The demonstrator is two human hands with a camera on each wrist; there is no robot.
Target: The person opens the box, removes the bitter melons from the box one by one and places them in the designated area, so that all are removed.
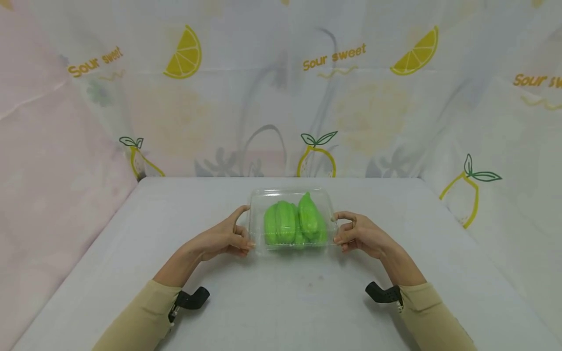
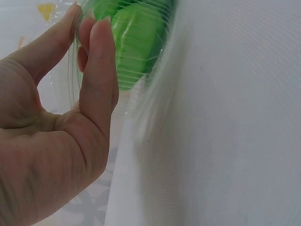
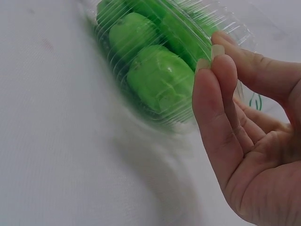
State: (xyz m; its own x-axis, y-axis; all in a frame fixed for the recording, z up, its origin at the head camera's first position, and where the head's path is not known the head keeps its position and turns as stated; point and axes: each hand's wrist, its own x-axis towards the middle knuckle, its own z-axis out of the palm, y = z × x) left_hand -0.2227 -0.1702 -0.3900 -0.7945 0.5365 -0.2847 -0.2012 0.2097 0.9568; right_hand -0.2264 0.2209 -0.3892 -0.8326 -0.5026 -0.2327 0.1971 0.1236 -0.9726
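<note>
A clear plastic clamshell box (image 1: 258, 219) holds several long, bright green, fruit-like pieces (image 1: 286, 222), one with a pointed tip. Its lid lies over them. At the box's left side, my left hand (image 1: 219, 239) pinches the rim between thumb and fingers. My right hand (image 1: 366, 234) grips the opposite rim the same way. Both wrist views show the thumb on one side of the thin plastic edge and fingertips on the other. A shadow falls under the box; whether its bottom touches the table cannot be told.
A white cloth covers the table (image 1: 281, 302). Behind it hangs a pale curtain (image 1: 246, 97) with lemon prints, which also lines both sides. Black devices (image 1: 193, 298) are strapped at both sleeve cuffs.
</note>
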